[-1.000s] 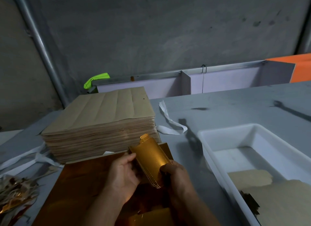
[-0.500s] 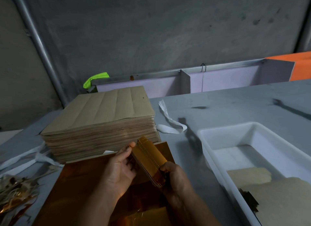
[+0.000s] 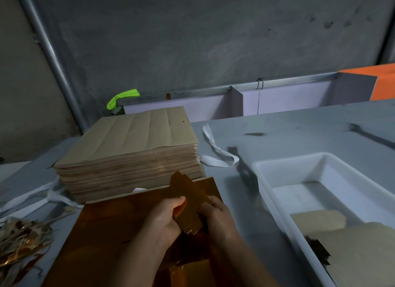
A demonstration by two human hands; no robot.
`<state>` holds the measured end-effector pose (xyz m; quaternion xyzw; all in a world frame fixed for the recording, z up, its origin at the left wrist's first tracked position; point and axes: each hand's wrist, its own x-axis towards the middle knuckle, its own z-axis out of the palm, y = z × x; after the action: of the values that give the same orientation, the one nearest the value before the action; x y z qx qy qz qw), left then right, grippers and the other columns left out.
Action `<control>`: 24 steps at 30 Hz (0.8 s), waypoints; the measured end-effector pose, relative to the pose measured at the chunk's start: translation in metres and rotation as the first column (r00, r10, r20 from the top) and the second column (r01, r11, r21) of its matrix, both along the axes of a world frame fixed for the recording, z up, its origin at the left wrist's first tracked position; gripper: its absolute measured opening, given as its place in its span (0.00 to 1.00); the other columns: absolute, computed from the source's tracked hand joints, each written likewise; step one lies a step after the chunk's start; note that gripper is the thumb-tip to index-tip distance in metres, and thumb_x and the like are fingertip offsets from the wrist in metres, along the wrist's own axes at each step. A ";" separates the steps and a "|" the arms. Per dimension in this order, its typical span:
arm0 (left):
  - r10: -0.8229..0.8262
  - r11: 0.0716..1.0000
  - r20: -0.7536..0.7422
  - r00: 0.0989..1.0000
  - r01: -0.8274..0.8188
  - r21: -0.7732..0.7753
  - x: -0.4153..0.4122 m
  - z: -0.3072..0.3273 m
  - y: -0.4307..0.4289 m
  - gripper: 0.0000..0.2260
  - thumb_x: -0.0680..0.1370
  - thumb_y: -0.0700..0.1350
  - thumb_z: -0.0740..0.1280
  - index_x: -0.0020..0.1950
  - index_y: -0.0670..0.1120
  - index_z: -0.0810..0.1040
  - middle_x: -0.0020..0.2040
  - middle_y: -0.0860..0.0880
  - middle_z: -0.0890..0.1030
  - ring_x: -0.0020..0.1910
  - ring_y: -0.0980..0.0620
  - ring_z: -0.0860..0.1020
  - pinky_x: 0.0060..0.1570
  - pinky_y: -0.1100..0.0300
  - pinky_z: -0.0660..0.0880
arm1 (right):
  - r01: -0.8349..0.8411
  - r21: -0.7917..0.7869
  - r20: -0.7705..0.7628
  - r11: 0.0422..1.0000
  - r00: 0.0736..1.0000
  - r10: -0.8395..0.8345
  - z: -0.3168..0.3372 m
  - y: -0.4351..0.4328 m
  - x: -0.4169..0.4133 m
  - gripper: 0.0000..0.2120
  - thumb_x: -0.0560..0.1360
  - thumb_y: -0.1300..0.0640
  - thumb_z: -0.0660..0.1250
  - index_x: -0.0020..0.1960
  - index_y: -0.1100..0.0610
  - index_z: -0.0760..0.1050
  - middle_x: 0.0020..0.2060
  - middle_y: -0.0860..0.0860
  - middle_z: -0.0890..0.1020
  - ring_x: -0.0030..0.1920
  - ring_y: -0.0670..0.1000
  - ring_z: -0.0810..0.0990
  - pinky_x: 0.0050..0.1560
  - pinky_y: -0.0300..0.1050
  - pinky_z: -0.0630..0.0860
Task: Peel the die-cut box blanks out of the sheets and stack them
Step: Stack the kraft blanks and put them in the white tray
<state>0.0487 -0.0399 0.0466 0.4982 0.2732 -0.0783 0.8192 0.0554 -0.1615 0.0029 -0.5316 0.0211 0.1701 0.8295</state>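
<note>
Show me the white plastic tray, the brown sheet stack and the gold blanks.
White plastic tray [image 3: 288,161], head view, far rim.
Tall brown sheet stack [image 3: 132,137], head view, top sheet.
Gold box blanks [image 3: 192,196], head view, upper face.

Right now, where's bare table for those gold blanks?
Free for the gold blanks: grey table between brown sheet stack and white tub, nearer than the white strip; also behind the tub. Crowded: left edge, foil scraps and strips; gold sheet in front.

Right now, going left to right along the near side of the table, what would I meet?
Foil scraps → left hand → gold blanks gripped by both hands → right hand → white tray.
</note>
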 end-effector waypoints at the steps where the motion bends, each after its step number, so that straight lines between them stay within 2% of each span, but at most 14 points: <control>1: 0.010 1.000 -0.010 1.000 -0.010 -0.002 0.002 0.001 0.000 0.11 0.76 0.37 0.67 0.58 0.39 0.74 0.51 0.36 0.80 0.49 0.37 0.79 0.42 0.42 0.75 | -0.029 0.031 0.010 0.999 1.000 0.028 0.000 -0.001 -0.001 0.07 0.75 0.58 0.67 0.52 0.59 0.77 0.39 0.55 0.82 0.41 0.54 0.82 0.41 0.49 0.78; 3: 0.035 0.999 -0.018 0.999 -0.035 -0.016 0.004 0.004 0.002 0.09 0.76 0.37 0.67 0.55 0.40 0.73 0.50 0.36 0.80 0.49 0.36 0.79 0.43 0.40 0.76 | -0.106 0.147 0.024 0.984 0.994 0.103 -0.002 -0.004 -0.001 0.11 0.73 0.53 0.69 0.51 0.58 0.78 0.43 0.56 0.82 0.43 0.54 0.83 0.43 0.49 0.79; 5: 0.063 0.997 -0.024 0.998 -0.064 -0.035 0.006 0.007 0.006 0.08 0.76 0.36 0.67 0.54 0.40 0.73 0.50 0.36 0.80 0.48 0.37 0.79 0.41 0.40 0.76 | -0.173 0.245 0.042 0.954 0.985 0.168 -0.002 -0.007 -0.003 0.10 0.71 0.52 0.70 0.49 0.57 0.81 0.45 0.56 0.82 0.46 0.54 0.82 0.47 0.49 0.80; 8: 0.103 0.992 -0.036 0.994 -0.105 -0.062 0.008 0.010 0.008 0.06 0.76 0.35 0.67 0.52 0.39 0.75 0.47 0.36 0.80 0.46 0.38 0.79 0.36 0.43 0.74 | -0.225 0.277 0.053 0.934 0.974 0.219 -0.006 -0.007 -0.006 0.13 0.70 0.54 0.72 0.53 0.59 0.82 0.47 0.57 0.82 0.47 0.53 0.81 0.48 0.46 0.80; 12: 0.138 0.986 -0.050 0.989 -0.142 -0.088 0.010 0.008 0.010 0.07 0.76 0.35 0.67 0.53 0.39 0.75 0.48 0.37 0.81 0.47 0.39 0.80 0.39 0.44 0.75 | -0.242 0.307 0.054 0.920 0.970 0.237 -0.006 -0.002 -0.010 0.14 0.73 0.57 0.73 0.57 0.60 0.82 0.52 0.59 0.82 0.49 0.53 0.82 0.47 0.44 0.81; 17: 0.145 0.986 -0.032 0.989 -0.147 -0.075 0.009 0.009 0.010 0.08 0.77 0.36 0.66 0.55 0.40 0.75 0.49 0.37 0.81 0.47 0.39 0.80 0.39 0.43 0.74 | -0.231 0.286 0.052 0.930 0.973 0.226 -0.005 -0.003 -0.009 0.17 0.73 0.55 0.74 0.59 0.60 0.80 0.51 0.59 0.80 0.47 0.53 0.80 0.45 0.44 0.81; 21: 0.113 0.994 -0.005 0.994 -0.113 -0.002 0.006 0.005 0.008 0.05 0.77 0.38 0.66 0.52 0.41 0.74 0.50 0.36 0.80 0.48 0.37 0.80 0.41 0.43 0.76 | -0.166 0.180 0.063 0.970 0.986 0.157 -0.003 -0.002 -0.009 0.17 0.74 0.52 0.73 0.58 0.60 0.78 0.46 0.55 0.84 0.45 0.52 0.83 0.44 0.44 0.79; 24: 0.082 0.995 0.002 0.997 -0.082 0.057 0.002 0.002 0.006 0.07 0.77 0.40 0.67 0.53 0.42 0.74 0.49 0.36 0.81 0.47 0.37 0.80 0.41 0.42 0.76 | -0.085 0.078 0.050 0.993 0.995 0.081 -0.003 0.000 -0.009 0.11 0.76 0.55 0.70 0.56 0.59 0.79 0.44 0.54 0.85 0.44 0.52 0.85 0.43 0.45 0.80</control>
<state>0.0511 -0.0334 0.0486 0.5095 0.2957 -0.0370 0.8072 0.0467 -0.1619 0.0004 -0.5022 -0.0274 0.1927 0.8426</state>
